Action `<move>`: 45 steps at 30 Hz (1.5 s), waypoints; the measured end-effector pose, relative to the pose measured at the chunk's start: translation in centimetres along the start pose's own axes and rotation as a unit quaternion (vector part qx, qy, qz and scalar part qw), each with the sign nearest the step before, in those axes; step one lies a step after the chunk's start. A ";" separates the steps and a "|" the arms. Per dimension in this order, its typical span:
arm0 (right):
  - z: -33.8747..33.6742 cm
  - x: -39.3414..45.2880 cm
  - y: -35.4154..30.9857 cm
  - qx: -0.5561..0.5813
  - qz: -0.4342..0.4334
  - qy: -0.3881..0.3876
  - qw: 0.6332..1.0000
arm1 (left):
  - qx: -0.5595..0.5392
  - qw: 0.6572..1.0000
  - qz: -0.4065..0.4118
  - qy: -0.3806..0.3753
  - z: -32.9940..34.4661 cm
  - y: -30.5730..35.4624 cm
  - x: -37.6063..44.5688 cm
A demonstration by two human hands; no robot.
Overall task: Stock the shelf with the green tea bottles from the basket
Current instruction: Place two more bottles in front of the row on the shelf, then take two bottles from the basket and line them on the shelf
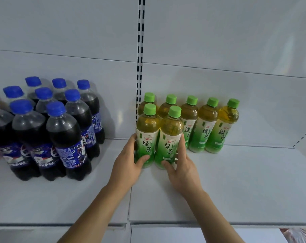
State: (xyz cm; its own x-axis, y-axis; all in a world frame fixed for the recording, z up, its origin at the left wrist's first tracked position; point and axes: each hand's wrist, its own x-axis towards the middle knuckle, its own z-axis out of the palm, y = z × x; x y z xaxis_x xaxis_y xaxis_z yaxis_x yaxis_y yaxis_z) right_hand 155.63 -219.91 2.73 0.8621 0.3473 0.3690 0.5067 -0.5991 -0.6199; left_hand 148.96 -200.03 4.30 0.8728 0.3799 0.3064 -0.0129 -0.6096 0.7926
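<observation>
Several green tea bottles with green caps stand upright on the white shelf (236, 181), most in a back row (204, 127) against the rear panel. Two more stand in front of that row at its left end. My left hand (129, 163) is wrapped around the lower part of the front left bottle (147, 134). My right hand (182, 165) grips the lower part of the front right bottle (170, 137). Both bottles rest on the shelf and touch each other. The basket is not in view.
A group of dark cola bottles with blue caps (48, 130) fills the left shelf section. A slotted upright post (140, 67) divides the two sections. Bare shelf lies right of and in front of the tea bottles. The shelf's front edge (201, 223) runs below my forearms.
</observation>
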 end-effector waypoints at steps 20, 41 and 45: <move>0.1 0.7 0.1 -0.026 -0.018 -0.011 0.999 | 0.072 0.997 0.015 0.009 -0.1 0.7 0.2; -8.7 -10.9 3.0 -0.277 0.035 0.079 0.957 | 0.263 0.955 0.125 0.052 6.0 8.4 -8.8; -13.4 -15.4 6.1 -0.287 0.060 0.093 0.951 | 0.242 0.956 0.163 0.013 10.6 11.8 -12.6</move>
State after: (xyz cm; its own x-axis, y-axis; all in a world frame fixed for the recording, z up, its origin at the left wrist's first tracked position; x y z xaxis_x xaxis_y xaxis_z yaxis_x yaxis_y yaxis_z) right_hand 145.37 -238.53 2.55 0.8707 0.1491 0.4687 0.2713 -0.9405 -0.2048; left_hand 143.00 -219.36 4.28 0.8483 0.1277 0.5138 -0.0493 -0.9472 0.3167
